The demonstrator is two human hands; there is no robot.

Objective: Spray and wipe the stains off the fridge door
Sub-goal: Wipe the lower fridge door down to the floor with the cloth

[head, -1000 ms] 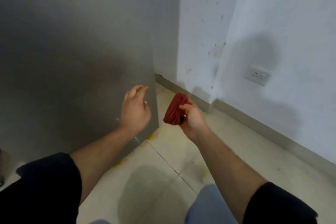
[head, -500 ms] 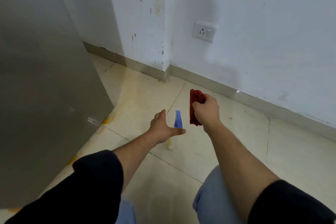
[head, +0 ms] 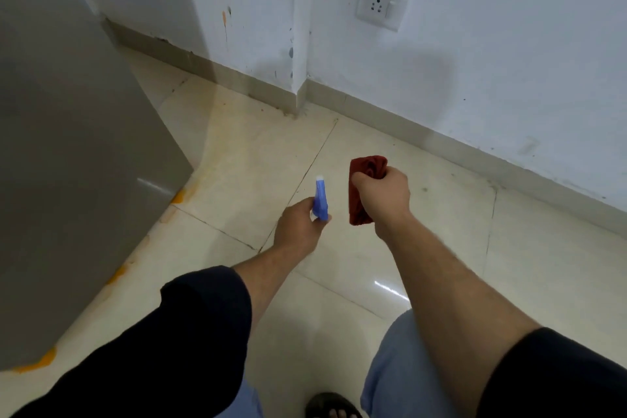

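The grey fridge door (head: 68, 153) fills the left side of the view. My left hand (head: 298, 227) grips a spray bottle; only its blue trigger head (head: 320, 198) shows above my fingers, and the bottle body is hidden under my hand. My right hand (head: 381, 197) holds a bunched dark red cloth (head: 363, 180) just to the right of the sprayer. Both hands are low over the floor, to the right of the fridge's lower corner.
Cream floor tiles (head: 258, 159) carry orange stains (head: 178, 196) along the fridge's base. White walls meet at a corner (head: 300, 44) with paint marks, and a wall socket (head: 381, 5) sits at the upper right. My sandalled foot (head: 332, 405) is at the bottom edge.
My view swung right, away from the fridge door toward the floor. My left hand, open a second ago, reached down and closed around the spray bottle. My right hand kept hold of the red cloth.
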